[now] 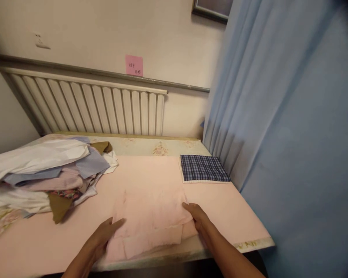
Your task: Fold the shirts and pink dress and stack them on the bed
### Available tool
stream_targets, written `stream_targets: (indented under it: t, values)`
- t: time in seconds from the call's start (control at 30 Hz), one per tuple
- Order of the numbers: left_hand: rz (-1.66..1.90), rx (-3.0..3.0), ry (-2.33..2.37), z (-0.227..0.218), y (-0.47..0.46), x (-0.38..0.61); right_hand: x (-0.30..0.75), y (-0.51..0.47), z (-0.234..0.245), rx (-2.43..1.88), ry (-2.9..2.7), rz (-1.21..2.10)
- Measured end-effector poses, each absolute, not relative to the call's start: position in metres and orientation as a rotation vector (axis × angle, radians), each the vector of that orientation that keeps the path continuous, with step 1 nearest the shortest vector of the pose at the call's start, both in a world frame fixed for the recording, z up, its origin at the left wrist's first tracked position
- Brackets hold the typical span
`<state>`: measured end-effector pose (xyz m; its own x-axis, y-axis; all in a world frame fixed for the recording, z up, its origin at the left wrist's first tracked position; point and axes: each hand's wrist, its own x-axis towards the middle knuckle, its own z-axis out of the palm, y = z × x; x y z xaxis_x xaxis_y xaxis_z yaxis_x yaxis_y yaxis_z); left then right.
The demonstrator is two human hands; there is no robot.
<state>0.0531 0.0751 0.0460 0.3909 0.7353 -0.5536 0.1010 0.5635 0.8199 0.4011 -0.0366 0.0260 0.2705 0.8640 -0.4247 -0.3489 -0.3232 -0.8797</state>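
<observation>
Left hand [104, 236] and right hand [200, 221] clamped on opposite sides of pink cloth [153, 214]; looks mid-fold; next move likely calls for squaring its uneven near-edge layers.

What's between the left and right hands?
In the head view, a layered pink cloth fills the stretch between the left hand and the right hand.

On the table [145, 170], a cloth [150, 216] lies between left hand [104, 236] and right hand [198, 220], clothes heap [43, 156] to its left, fabric stack [204, 168] behind right; a radiator [98, 106] stands apparently beyond.
</observation>
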Motion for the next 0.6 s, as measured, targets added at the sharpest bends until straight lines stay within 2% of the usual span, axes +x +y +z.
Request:
stream_targets:
  t: [0.23,0.6]
  values:
    - [0.424,0.859,1.093,0.052,0.076,0.064,0.404,-0.032,0.025,-1.335,-0.554,1.387]
    - [0.577,1.098,1.267,0.036,0.076,0.065,0.399,-0.036,0.022,-1.42,-0.615,1.273]
